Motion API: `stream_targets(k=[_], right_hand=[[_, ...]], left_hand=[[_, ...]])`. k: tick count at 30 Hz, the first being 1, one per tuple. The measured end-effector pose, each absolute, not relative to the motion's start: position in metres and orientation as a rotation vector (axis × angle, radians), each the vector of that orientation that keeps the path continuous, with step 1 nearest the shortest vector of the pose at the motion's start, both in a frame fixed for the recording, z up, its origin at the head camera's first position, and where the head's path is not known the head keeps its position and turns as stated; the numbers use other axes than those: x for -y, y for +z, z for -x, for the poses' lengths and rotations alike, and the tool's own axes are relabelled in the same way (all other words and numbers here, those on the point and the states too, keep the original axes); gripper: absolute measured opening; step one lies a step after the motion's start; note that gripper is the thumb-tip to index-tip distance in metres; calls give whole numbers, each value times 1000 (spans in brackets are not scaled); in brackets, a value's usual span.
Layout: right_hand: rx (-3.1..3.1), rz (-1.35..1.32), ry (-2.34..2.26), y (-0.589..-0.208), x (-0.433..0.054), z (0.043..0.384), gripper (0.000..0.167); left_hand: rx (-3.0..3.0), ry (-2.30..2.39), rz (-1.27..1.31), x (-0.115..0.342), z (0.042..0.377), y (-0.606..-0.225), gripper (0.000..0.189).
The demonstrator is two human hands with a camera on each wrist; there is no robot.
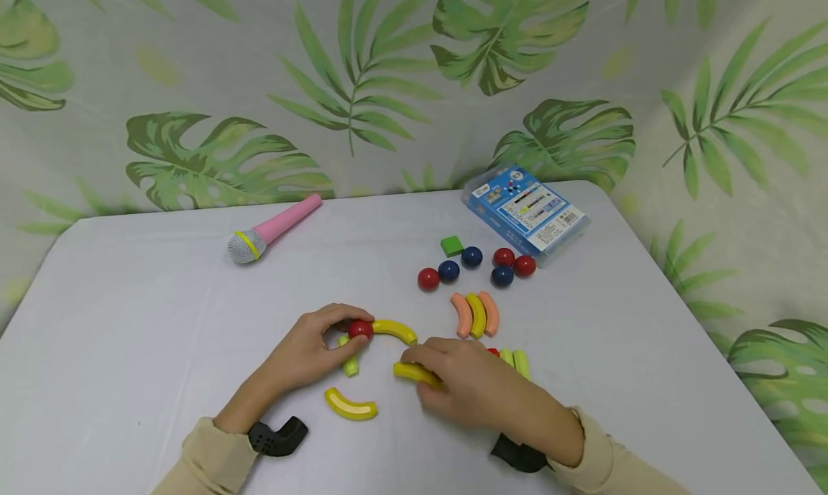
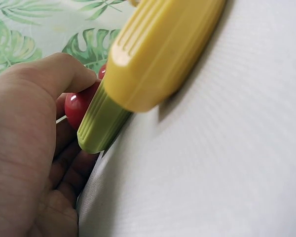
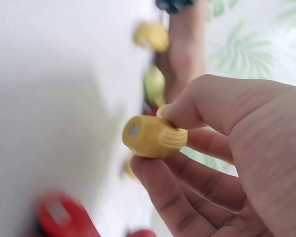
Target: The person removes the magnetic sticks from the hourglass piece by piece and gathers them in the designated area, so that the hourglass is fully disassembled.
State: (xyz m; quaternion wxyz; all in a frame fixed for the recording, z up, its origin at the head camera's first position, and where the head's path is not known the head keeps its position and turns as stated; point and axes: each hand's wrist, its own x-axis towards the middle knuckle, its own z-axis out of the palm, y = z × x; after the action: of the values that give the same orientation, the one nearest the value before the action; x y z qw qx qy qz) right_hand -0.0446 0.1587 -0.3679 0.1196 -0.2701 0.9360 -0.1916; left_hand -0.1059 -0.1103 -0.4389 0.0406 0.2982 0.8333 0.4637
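My left hand [image 1: 310,348] pinches a red ball [image 1: 360,329] between thumb and fingers. A curved yellow rod [image 1: 396,329] reaches right from that ball, and a light green rod [image 1: 351,362] points from it toward me. In the left wrist view the green rod [image 2: 101,123] meets the ball below the thumb. Right of these, my right hand [image 1: 475,380] grips another curved yellow rod [image 3: 150,138], whose end shows a small silvery disc in the right wrist view. Between the forearms a third curved yellow rod [image 1: 350,406] lies on the white table.
Pink and yellow curved rods [image 1: 477,315] lie beyond my right hand, with light green rods [image 1: 521,364] partly hidden behind it. Farther back are red and dark blue balls [image 1: 449,271], a green square [image 1: 451,246] and a blue box [image 1: 527,211]. A pink toy microphone [image 1: 278,229] lies back left.
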Motion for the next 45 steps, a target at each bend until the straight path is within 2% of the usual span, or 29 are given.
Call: stream_targets(k=[6, 11, 19, 33, 45], right_hand=[[-2870, 583, -693, -352, -192, 65, 33], [-2948, 417, -694, -344, -225, 83, 26], [-2893, 256, -581, -348, -262, 104, 27], [-2788, 200, -549, -365, -269, 114, 27], [-2721, 216, -522, -363, -267, 115, 31]], left_hand=[[-2551, 1421, -904, 111, 106, -439, 29], [-2549, 1428, -915, 111, 106, -440, 29], [-2544, 1424, -912, 111, 106, -440, 30], [-2549, 1427, -914, 111, 107, -440, 29], [-2557, 1438, -926, 112, 107, -442, 30]])
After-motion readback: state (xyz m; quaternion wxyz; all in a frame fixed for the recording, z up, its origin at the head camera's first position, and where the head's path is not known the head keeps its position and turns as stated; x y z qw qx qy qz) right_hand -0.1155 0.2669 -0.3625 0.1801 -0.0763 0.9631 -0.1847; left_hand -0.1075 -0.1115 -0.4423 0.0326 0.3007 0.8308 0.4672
